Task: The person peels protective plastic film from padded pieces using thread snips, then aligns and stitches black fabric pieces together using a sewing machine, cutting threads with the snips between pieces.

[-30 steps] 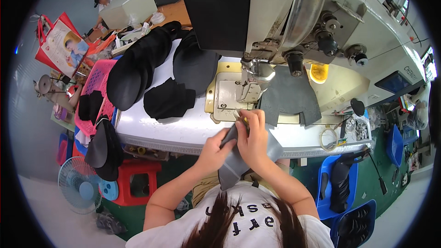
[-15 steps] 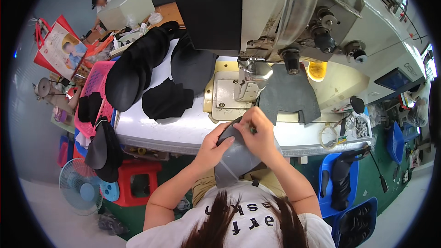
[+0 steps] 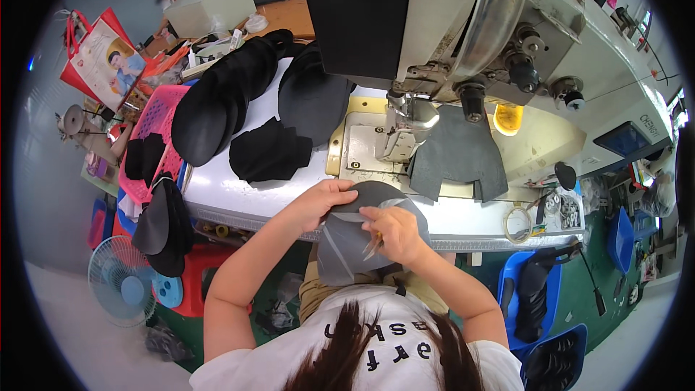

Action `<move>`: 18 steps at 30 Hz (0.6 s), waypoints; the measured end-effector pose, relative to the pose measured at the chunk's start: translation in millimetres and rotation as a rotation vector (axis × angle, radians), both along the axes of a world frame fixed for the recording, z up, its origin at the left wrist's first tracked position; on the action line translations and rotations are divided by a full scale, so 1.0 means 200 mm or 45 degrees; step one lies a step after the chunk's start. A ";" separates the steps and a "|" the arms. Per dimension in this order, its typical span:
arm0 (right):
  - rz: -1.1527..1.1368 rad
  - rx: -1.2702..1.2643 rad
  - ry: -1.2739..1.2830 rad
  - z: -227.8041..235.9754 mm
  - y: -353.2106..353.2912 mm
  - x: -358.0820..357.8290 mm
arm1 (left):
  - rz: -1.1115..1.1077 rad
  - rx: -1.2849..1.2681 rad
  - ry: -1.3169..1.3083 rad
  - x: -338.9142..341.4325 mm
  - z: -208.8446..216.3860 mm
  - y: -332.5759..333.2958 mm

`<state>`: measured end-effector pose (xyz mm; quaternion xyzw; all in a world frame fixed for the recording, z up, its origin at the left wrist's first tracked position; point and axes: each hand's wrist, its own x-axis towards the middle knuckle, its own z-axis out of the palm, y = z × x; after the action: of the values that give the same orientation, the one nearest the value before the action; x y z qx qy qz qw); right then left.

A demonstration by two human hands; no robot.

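Observation:
A dark grey-black curved sheet piece (image 3: 344,250) lies over my lap at the table's front edge, its rounded end upward and pale lines across it. My left hand (image 3: 322,201) grips its upper left edge between thumb and fingers. Over its middle, my right hand (image 3: 394,233) is closed, with the thumb at a pale seam. Out of that fist points a small metal tool like thread snips (image 3: 373,246); its exact kind is partly hidden by the fingers. Just beyond stands the sewing machine, its presser foot (image 3: 398,146) above the yellow-rimmed plate (image 3: 335,156).
Stacked black pieces (image 3: 217,105) and a folded black piece (image 3: 271,152) lie left on the white table (image 3: 239,199). A flat dark piece (image 3: 456,152) is right of the presser foot. Further out are a pink basket (image 3: 156,119), red stool (image 3: 199,282), fan (image 3: 123,282) and blue bin (image 3: 512,275).
The sheet piece has been flattened and its rounded end now shows. My left hand moved up along its edge; my right hand came down toward me, exposing the small metal tool.

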<state>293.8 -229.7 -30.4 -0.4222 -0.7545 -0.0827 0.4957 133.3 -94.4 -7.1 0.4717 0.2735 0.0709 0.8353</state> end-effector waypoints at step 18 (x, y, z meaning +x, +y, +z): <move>0.107 -0.021 0.151 -0.03 -0.16 -0.12 | 0.684 2.380 0.236 0.05 0.06 0.18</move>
<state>269.3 -262.5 -36.5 -0.3984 -0.7414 -0.0306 0.5391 142.6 -57.8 4.0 0.8696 0.2699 0.4098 0.0556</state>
